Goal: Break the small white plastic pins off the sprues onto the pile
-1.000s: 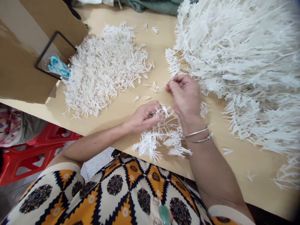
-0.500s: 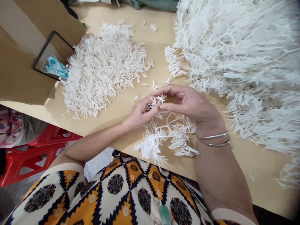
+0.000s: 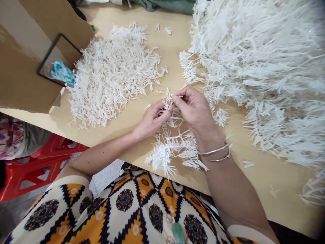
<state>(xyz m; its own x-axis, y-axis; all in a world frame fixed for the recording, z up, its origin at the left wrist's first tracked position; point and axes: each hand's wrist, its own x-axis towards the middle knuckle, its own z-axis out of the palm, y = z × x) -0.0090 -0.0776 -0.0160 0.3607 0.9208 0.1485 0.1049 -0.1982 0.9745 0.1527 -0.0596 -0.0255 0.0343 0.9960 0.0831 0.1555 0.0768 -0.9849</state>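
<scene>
A branched white plastic frame (image 3: pixel 175 145) with many thin spikes lies on the tan table (image 3: pixel 142 112) near its front edge. My left hand (image 3: pixel 151 120) grips the upper end of this frame, fingers closed round it. My right hand (image 3: pixel 194 108) is closed in a pinch on a small white spiked piece (image 3: pixel 169 100) at the frame's top, right against my left fingers. Two thin bangles circle my right wrist.
A flat heap of small loose white pieces (image 3: pixel 114 73) lies at the left. A very large pile of white spiked frames (image 3: pixel 259 64) fills the right. A brown cardboard box (image 3: pixel 22 81) with a black-rimmed cup stands at far left. Red stool (image 3: pixel 38 162) below.
My right hand went from the big pile's edge back to my left hand and now pinches a piece at the frame's top. The frame shifted slightly under my hands.
</scene>
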